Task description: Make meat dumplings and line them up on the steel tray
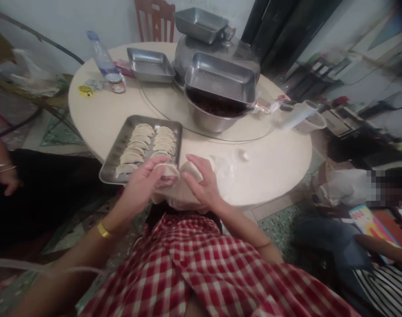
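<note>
At the near edge of the round cream table (273,163), my left hand (143,178) has its fingers curled around a pale folded dumpling (169,169), pinching it just over the near corner of the rectangular steel tray (120,143). That tray carries two rows of finished white dumplings (148,143), lying side by side. My right hand (202,185) lies just beside the left, fingers spread and loose, gripping nothing. Its fingertips rest on a thin round dough wrapper (191,168) on the tabletop. Beyond my hands stands a round steel bowl (209,123) holding dark filling, with a perforated steel pan (221,77) set across its rim. Farther back on the left are a clear plastic bottle (100,55) and a small red-labelled jar (117,82). At the far left, another person's hand (5,182), thin bangles at the wrist, rests well apart from mine.
</note>
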The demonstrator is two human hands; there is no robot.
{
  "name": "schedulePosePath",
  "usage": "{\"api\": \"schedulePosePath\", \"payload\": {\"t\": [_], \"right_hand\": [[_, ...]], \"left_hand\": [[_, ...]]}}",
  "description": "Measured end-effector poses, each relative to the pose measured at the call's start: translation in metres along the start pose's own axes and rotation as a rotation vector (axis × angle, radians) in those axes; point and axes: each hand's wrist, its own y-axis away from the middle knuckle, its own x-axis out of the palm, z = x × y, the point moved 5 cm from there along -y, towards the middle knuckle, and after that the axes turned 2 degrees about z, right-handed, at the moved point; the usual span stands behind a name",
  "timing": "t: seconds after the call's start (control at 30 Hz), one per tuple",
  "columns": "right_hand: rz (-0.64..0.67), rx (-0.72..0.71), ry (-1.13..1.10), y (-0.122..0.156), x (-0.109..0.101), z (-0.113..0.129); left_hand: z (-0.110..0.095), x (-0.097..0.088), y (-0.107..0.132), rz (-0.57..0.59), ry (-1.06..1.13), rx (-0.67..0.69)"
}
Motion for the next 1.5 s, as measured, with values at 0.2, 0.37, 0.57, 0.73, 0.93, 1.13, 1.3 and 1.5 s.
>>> {"api": "schedulePosePath", "payload": {"t": [0.2, 0.37, 0.57, 0.73, 0.93, 1.13, 1.3, 1.5], "right_hand": [[0.128, 0.049, 0.130, -0.039, 0.011, -0.016], [0.269, 0.114, 0.213, -0.042, 0.031, -0.028], [0.272, 0.146, 0.271, -0.037, 0.025, -0.036], [0.259, 0.136, 0.279, -0.034, 0.020, -0.038], [0.239, 0.113, 0.281, -0.032, 0.016, -0.037], [0.278, 0.126, 0.313, -0.036, 0.021, -0.041], [0.410, 0.126, 0.422, -0.047, 0.040, -0.043], [0.575, 0.065, 0.600, -0.058, 0.065, -0.039]], "left_hand": [[-0.015, -0.045, -0.022, -0.051, -0.162, -0.111], [-0.003, -0.030, -0.045, 0.060, -0.308, -0.205], [0.006, -0.019, -0.069, 0.099, -0.451, -0.206], [0.017, -0.020, -0.077, 0.116, -0.631, -0.124], [0.008, -0.029, -0.078, 0.183, -0.935, 0.088], [-0.004, -0.036, -0.074, 0.194, -1.201, 0.154], [-0.004, -0.038, -0.077, 0.192, -1.333, 0.188], [-0.007, -0.040, -0.078, 0.179, -1.470, 0.255]]}}
